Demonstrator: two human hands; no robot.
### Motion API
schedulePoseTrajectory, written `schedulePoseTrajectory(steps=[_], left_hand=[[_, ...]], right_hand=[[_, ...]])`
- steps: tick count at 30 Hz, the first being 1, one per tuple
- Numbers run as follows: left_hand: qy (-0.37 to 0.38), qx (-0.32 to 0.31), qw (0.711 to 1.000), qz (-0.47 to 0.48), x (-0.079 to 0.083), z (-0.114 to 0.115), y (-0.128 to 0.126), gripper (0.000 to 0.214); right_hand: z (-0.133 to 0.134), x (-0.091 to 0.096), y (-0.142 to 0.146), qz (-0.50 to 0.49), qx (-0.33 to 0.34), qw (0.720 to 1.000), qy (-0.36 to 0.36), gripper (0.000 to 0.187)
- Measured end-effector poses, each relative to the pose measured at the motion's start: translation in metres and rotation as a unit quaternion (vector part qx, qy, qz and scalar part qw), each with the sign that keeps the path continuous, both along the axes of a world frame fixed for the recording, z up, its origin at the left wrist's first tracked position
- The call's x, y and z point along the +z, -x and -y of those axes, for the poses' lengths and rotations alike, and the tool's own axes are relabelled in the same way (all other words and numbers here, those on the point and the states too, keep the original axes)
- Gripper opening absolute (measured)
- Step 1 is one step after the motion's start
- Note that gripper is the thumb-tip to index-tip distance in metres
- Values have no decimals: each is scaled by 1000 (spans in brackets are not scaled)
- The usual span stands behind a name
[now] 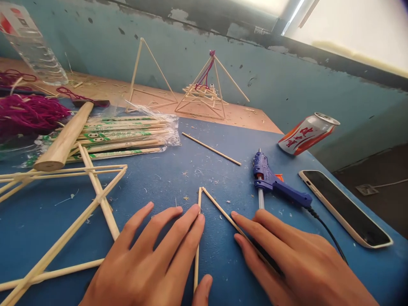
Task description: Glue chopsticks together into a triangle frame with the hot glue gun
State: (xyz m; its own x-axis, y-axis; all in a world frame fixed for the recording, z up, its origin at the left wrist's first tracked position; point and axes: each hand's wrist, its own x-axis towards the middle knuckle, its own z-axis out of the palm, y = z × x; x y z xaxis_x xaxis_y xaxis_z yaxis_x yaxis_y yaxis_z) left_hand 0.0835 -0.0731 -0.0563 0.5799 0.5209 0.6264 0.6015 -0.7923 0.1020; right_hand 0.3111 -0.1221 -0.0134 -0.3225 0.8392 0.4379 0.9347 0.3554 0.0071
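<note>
Two thin wooden chopsticks meet at their far tips in a narrow V on the blue tabletop. My left hand [159, 259] lies flat with its fingers stretched out and spread. Its fingertips touch the left chopstick [196, 267], and the thumb rests on that stick's other side. Between the index finger and thumb of my right hand [296, 259] runs the right chopstick [218, 207]; its near part is hidden by the hand. Just beyond the right hand lies a blue hot glue gun [266, 176] with a clear glue stick. A loose chopstick [211, 148] lies farther back.
On the left are a chopstick star frame [63, 233], a wooden-handled hammer [65, 138], packaged chopsticks [127, 131], purple cord [32, 112] and a tilted water bottle [35, 46]. Stick pyramids [204, 95] stand at the back. A drinks can [307, 134] and phone [347, 208] are right.
</note>
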Motion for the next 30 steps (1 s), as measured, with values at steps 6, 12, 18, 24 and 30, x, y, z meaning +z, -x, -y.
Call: schedulePoseTrajectory(steps=[6,12,18,24,30], left_hand=[[-2,-2,1000,2,-3,-2,0,44],[3,-2,1000,-1,0,-2,0,45],[12,-1,1000,-2,2,-1,-2,45],[14,-8,1000,-12,6,-1,-2,45],[13,-12,999,-27,14,-2,0,42]], right_hand=[[-3,-8,4,-21,-11,1000,-15,29],[-3,-7,5,-26,-8,1000,-15,29],[-6,1,5,24,47,999,-10,34],[-6,0,5,61,65,996,-19,35],[-2,-1,3,74,72,994,-29,31]])
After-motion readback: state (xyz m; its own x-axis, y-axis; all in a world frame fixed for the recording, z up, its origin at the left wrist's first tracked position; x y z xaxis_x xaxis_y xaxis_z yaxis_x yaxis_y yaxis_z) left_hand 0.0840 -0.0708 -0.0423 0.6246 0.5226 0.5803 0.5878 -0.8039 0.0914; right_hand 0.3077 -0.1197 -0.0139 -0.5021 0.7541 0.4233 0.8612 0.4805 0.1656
